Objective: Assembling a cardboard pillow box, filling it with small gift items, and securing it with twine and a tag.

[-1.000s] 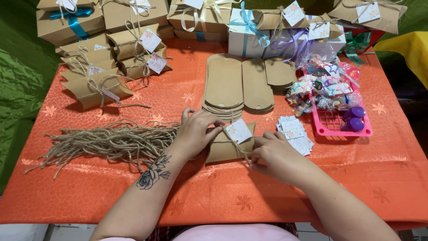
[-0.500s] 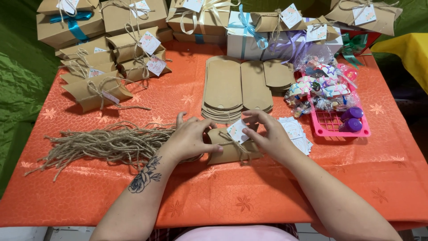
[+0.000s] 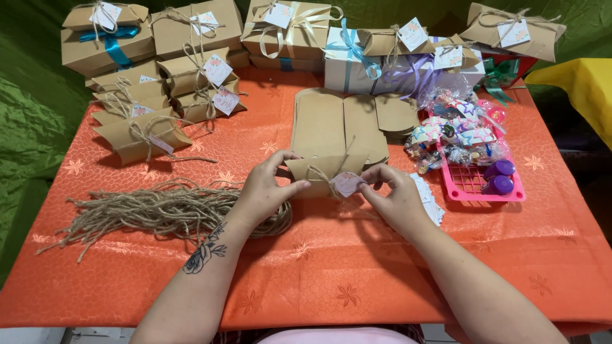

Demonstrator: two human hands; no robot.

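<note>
Where the kraft pillow box (image 3: 319, 171) is held upright just above the orange tablecloth (image 3: 357, 267), near the table's middle, it is pinched at its left end by the left hand (image 3: 264, 191), thumb in front and fingers behind, while the round paper tag (image 3: 347, 183) hanging at its front is nipped between thumb and fingertips of the right hand (image 3: 395, 194); both hands are thus closed in light pinch grips. The box is judged to be light and thin-walled: the card is stiff along its flat faces but yields at the curved end flaps, so it is best taken by the ends or edges and not squeezed across the middle, where it would likely buckle. A jute twine tie (image 3: 317, 173) is wrapped round the box and knotted at the front; the twine is rough and fibrous, is judged to grip well, and can fray. The tag is thin paper and is judged to crease or tear readily at its hole. A loose bundle of cut twine lengths (image 3: 146, 213) lies left of the left hand. Flat unfolded box blanks (image 3: 338, 124) are stacked just behind the box. Finished tied boxes (image 3: 153, 70) are ranged along the far edge, and a pink plastic basket (image 3: 484, 188) with wrapped sweets (image 3: 456, 137) stands at the right.
</note>
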